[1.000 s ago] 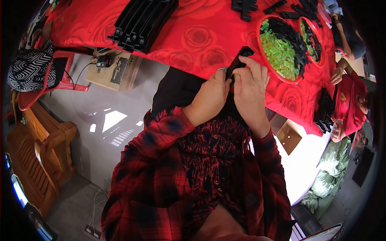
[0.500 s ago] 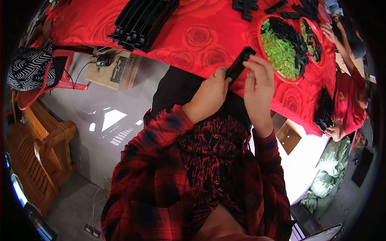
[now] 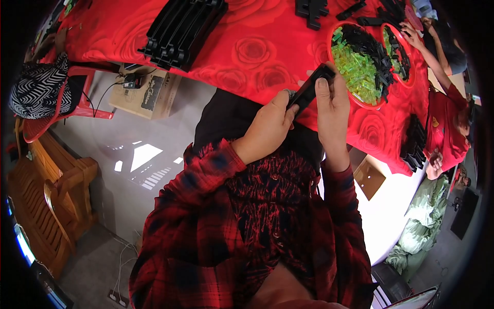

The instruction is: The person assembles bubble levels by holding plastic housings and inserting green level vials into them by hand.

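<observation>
Between my hands, over the near edge of the red table, a long black plastic part [image 3: 305, 94] is held tilted, its far end up to the right. My left hand [image 3: 267, 122] is closed round its lower end. At the upper end my right hand [image 3: 333, 105] grips it, thumb on top and fingers behind. Just right of that hand stands a red-rimmed basket [image 3: 366, 106] of yellow-green translucent pieces [image 3: 356, 69] and small black pieces [image 3: 378, 56]. Farther left, several long black parts [image 3: 182, 33] lie in a row on the rose-patterned cloth [image 3: 254, 51].
A second red basket [image 3: 411, 77] and loose black parts [image 3: 310, 11] are at the far right. Another person in red [image 3: 446, 131] works at the right edge, near more black parts [image 3: 413, 141]. A cardboard box [image 3: 139, 95], red chair [image 3: 98, 112] and wooden chair [image 3: 46, 195] stand left.
My right hand has closed on the upper end of the black part, its thumb now flat on top. The person at the right has drawn a hand back from the black parts there.
</observation>
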`<control>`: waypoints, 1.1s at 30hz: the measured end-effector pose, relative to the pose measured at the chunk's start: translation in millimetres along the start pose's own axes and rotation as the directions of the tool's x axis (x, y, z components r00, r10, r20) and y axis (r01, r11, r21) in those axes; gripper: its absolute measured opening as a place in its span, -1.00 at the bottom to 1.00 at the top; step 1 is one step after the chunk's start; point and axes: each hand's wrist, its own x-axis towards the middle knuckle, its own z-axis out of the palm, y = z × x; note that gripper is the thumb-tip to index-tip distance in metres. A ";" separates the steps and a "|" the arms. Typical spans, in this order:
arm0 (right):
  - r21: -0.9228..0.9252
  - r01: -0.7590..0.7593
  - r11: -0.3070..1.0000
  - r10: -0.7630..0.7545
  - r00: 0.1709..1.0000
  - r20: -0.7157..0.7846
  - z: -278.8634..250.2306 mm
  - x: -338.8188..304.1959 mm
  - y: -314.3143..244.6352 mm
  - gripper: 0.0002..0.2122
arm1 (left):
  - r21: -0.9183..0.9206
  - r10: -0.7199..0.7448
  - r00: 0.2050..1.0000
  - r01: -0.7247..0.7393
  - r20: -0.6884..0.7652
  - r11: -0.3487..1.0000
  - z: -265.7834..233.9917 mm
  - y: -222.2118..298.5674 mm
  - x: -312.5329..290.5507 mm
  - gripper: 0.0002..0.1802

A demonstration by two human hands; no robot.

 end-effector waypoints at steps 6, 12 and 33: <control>-0.063 0.037 0.997 -0.038 0.999 -0.019 2.9 -1.0 0.8 -0.59 | -0.223 -0.085 0.995 0.093 0.043 0.970 -3.7 4.1 -3.5 -0.85; -0.105 0.073 0.992 -0.077 0.996 -0.033 6.2 -1.8 -1.8 -0.63 | -0.279 -0.102 0.994 0.107 0.032 0.954 -5.3 7.5 -4.6 -0.78; -0.167 0.128 0.978 -0.136 0.990 -0.042 3.2 -5.3 -7.5 -0.67 | -0.304 -0.052 0.997 0.066 0.055 0.950 -6.4 16.1 -2.1 -0.78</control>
